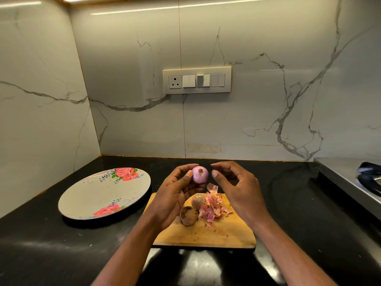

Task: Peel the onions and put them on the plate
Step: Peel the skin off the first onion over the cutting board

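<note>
My left hand [177, 193] holds a peeled pink onion [200, 174] between thumb and fingers, raised above the wooden cutting board [233, 234]. Just to the onion's right is my right hand [237, 184], fingers loosely curled and holding nothing, its fingertips a small gap from the onion. Two unpeeled brown onions [188, 216] [198, 201] lie on the board beside a heap of pink onion skins [214, 207]. The floral plate [99, 197] sits to the left on the black counter, with nothing on it.
The black counter [299, 203] runs to a marble wall at the back and left. A switch panel [196, 80] is on the back wall. A steel stove edge [350, 178] stands at the far right.
</note>
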The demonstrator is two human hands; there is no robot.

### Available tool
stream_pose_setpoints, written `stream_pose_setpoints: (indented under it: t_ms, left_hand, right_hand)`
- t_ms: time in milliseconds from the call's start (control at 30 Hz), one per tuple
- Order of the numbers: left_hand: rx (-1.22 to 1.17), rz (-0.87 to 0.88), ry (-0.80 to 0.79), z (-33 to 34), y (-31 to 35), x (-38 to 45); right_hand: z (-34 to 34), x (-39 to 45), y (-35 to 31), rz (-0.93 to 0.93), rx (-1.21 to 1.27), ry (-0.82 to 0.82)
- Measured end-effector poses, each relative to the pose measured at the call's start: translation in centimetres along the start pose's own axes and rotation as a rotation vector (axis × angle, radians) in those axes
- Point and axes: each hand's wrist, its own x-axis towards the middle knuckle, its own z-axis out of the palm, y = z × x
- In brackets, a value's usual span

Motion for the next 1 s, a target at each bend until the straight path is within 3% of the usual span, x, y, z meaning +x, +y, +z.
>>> stream_pose_setpoints:
  t_ms: [233, 467, 833, 1000]
  left_hand:
    - [0.027, 0.038, -0.010, 0.01, -0.01, -0.05]
    - [0.144, 0.084, -0.003, 0.17, -0.39, 0.00]
    - [0.093, 0.055, -0.003, -0.15, -0.58, 0.22]
    - [0.176, 0.066, 0.009, -0.06, -0.61, 0.14]
  right_hand:
    - [0.47, -0.50, -0.35, -0.102, -0.063, -0.063]
    - [0.82, -0.69, -0.37, -0.061, -0.023, -0.064]
    - [0.44, -0.39, -0.04, -0.005, -0.003, -0.086]
    - [0.73, -0.68, -0.65, -0.008, -0.002, -0.105]
